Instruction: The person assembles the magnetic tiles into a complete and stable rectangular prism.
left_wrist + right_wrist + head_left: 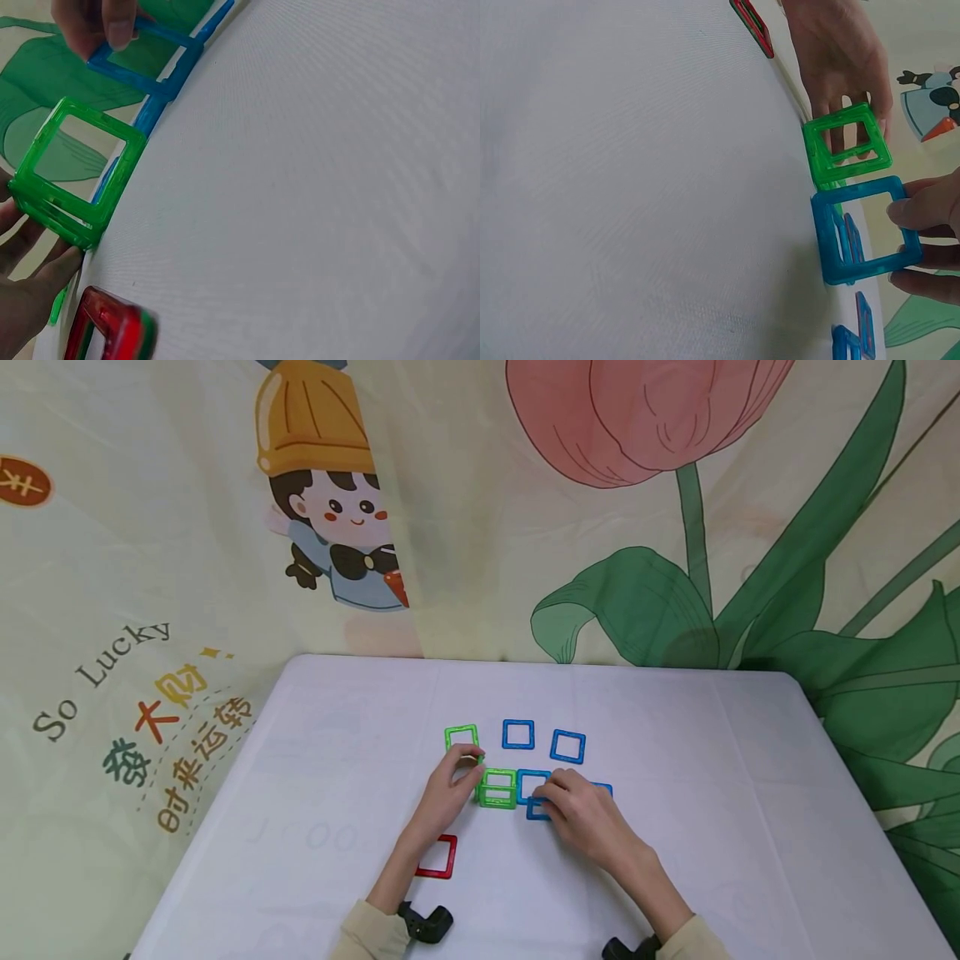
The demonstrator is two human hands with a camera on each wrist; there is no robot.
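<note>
Near the table's middle, green square magnetic tiles [498, 808] form a small upright box shape. My left hand [442, 797] holds its left side, with the thumb and fingertips at the tile edges. My right hand [588, 818] pinches a blue square magnetic tile [866, 268] between thumb and fingers. That tile stands upright, close beside the green tiles in the right wrist view. A flat blue tile [533, 772] adjoins the green ones, and another blue tile [606, 789] is partly hidden behind my right hand.
Two blue tiles [518, 747] [567, 760] and a green tile [461, 728] lie farther back on the white table [300, 760]. A red tile [452, 857] lies beside my left forearm. A printed cloth [465, 527] hangs behind the table.
</note>
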